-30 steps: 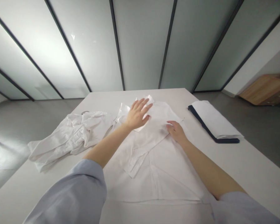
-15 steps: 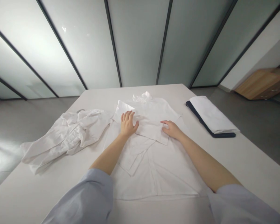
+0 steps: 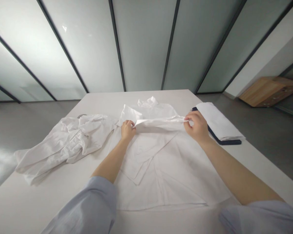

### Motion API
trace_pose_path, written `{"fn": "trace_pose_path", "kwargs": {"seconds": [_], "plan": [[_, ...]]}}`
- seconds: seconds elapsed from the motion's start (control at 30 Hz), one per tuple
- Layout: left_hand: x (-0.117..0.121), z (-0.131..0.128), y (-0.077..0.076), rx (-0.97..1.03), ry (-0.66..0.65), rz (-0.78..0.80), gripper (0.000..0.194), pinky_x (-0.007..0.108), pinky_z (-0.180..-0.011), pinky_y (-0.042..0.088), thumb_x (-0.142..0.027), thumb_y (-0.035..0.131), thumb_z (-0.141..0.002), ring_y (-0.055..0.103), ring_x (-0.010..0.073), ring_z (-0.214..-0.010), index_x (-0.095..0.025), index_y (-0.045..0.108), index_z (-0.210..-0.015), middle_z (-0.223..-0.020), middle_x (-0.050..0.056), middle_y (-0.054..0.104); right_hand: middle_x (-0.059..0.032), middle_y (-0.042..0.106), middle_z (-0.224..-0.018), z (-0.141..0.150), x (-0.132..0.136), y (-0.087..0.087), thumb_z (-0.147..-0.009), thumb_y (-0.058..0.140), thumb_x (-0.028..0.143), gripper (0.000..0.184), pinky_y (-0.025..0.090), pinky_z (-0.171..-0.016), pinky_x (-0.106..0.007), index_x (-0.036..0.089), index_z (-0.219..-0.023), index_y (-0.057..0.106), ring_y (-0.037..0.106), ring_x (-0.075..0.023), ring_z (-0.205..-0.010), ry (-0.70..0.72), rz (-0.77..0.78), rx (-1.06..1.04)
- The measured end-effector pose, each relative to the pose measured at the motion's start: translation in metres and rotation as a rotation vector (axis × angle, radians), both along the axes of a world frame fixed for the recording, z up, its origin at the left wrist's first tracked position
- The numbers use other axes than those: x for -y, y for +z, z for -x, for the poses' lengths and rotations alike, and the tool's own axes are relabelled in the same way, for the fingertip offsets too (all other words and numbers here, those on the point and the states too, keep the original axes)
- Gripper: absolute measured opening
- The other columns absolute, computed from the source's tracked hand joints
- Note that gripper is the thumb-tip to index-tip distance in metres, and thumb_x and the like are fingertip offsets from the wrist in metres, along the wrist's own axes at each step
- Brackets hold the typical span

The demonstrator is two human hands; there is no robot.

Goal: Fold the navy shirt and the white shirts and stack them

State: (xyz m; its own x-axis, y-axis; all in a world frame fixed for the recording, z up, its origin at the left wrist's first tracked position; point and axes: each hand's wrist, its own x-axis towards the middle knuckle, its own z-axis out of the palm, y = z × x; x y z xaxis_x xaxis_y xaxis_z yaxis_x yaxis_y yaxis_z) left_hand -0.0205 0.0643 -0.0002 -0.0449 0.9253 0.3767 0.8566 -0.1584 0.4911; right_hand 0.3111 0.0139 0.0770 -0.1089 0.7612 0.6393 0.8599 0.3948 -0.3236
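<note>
A white shirt (image 3: 166, 175) lies spread on the white table (image 3: 258, 162) in front of me, its sleeves folded inward. My left hand (image 3: 127, 130) is closed, pinching the left end of a folded fabric edge near the shoulder. My right hand (image 3: 197, 126) is closed too, gripping the right end of the same edge and holding it slightly above the table. The fabric stretches taut between both hands. The collar (image 3: 147, 102) points away from me.
A crumpled white garment (image 3: 63, 141) lies on the table to the left. A folded white cloth on a dark one (image 3: 218, 123) sits at the right. Frosted glass panels stand behind the table. A wooden cabinet (image 3: 268, 91) is at the far right.
Both hands lay flat on the shirt before. They have now pinched the fabric edge and lifted it; the right hand moved up and to the right.
</note>
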Motion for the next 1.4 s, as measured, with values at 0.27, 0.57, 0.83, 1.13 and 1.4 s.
{"fn": "trace_pose_path", "kwargs": {"seconds": [0.27,0.57,0.83,1.13,1.4], "plan": [[-0.001,0.002,0.001,-0.078,0.01,0.103,0.019,0.037,-0.085,0.045,-0.006,0.058,-0.071,0.056,0.0264,-0.099,-0.023,0.055,-0.08,-0.1,0.008,0.062,-0.0035,0.064,-0.073,-0.007,0.067,-0.036,-0.083,0.048,0.035,0.021,0.049,-0.074,-0.035,0.023,-0.071,0.058,0.061,-0.0208,-0.074,0.495,0.693,-0.014],[-0.001,0.003,0.0,-0.184,-0.034,0.159,0.014,0.037,-0.081,0.045,-0.012,0.054,-0.076,0.059,0.0271,-0.097,-0.022,0.058,-0.084,-0.098,0.01,0.064,-0.0121,0.066,-0.104,-0.001,0.031,-0.065,-0.079,0.062,0.041,0.027,0.047,-0.088,-0.037,0.018,-0.095,0.067,0.061,-0.0263,-0.099,-0.051,0.619,0.136],[-0.001,0.003,0.004,-0.22,-0.023,0.198,0.013,0.034,-0.083,0.045,-0.014,0.056,-0.078,0.059,0.0245,-0.1,-0.021,0.059,-0.088,-0.1,0.008,0.064,0.0005,0.061,-0.072,0.006,0.025,-0.061,-0.078,0.058,0.031,0.011,0.041,-0.064,-0.025,0.022,-0.076,0.054,0.054,-0.0164,-0.07,0.015,0.678,-0.008],[0.002,0.0,0.007,-0.225,-0.009,0.232,0.026,0.036,-0.089,0.045,-0.01,0.059,-0.074,0.057,0.0247,-0.107,-0.022,0.061,-0.097,-0.108,0.007,0.064,0.001,0.061,-0.074,-0.042,0.034,-0.05,-0.071,0.061,0.039,0.026,0.042,-0.058,-0.025,0.021,-0.09,0.056,0.056,-0.0161,-0.066,-0.006,0.803,-0.344],[0.0,0.004,0.0,-0.27,-0.099,0.241,0.049,0.04,-0.1,0.042,-0.017,0.058,-0.074,0.05,0.0275,-0.123,-0.023,0.059,-0.123,-0.135,0.006,0.056,-0.004,0.07,-0.083,-0.055,0.022,-0.048,-0.079,0.064,0.041,0.033,0.044,-0.064,-0.026,0.02,-0.105,0.067,0.063,-0.0185,-0.073,-0.171,0.808,0.05]]}}
